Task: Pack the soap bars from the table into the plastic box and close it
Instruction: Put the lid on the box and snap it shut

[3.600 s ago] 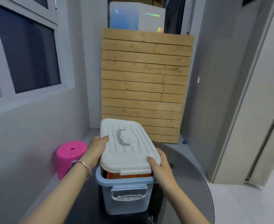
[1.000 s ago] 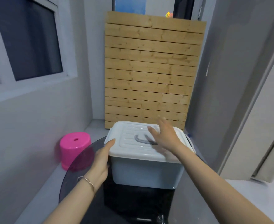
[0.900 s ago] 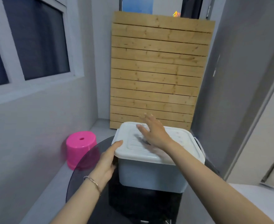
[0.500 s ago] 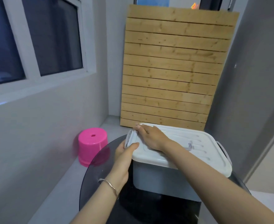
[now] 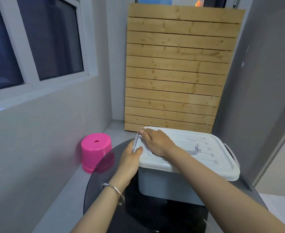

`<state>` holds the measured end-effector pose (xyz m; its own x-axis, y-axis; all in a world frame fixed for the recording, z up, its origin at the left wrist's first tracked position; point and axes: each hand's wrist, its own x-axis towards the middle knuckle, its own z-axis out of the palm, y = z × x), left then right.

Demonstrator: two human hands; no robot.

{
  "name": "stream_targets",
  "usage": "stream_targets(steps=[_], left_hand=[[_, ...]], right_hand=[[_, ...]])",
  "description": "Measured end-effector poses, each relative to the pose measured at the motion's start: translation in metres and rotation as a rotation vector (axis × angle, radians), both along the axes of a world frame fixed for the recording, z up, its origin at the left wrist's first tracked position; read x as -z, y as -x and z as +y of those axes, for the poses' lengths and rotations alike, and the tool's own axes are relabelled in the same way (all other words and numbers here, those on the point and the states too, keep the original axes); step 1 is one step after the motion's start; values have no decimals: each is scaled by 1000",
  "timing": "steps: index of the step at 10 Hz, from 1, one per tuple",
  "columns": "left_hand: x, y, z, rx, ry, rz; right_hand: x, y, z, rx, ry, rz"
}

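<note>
Glass of the round table (image 5: 94, 185) is seen nearest, with the box (image 5: 165, 184) set on it and the lid (image 5: 205, 158) laid on top. The side latch (image 5: 135, 143) is gripped by the left hand (image 5: 130, 158), while the lid's left end is pressed by the flat, open right hand (image 5: 156, 142). A pink stool (image 5: 96, 153) and a wooden panel (image 5: 177, 68) are seen beyond.

Narrow grey-walled corner; dark window (image 5: 37, 41), white frame, on left wall; slatted pine panel (image 5: 177, 68) leaning upright against far wall; pink plastic stool (image 5: 96, 153) on pale floor (image 5: 67, 195); round smoked-glass tabletop (image 5: 101, 180); dim, cool light.
</note>
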<state>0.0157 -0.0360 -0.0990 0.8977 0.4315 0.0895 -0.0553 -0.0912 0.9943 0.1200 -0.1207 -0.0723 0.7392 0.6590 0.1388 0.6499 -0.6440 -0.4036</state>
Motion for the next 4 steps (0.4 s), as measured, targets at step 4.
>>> stream_targets(steps=[4], left_hand=[[-5, -5, 4, -39, -515, 123]], right_hand=[[-34, 27, -23, 104, -684, 180]])
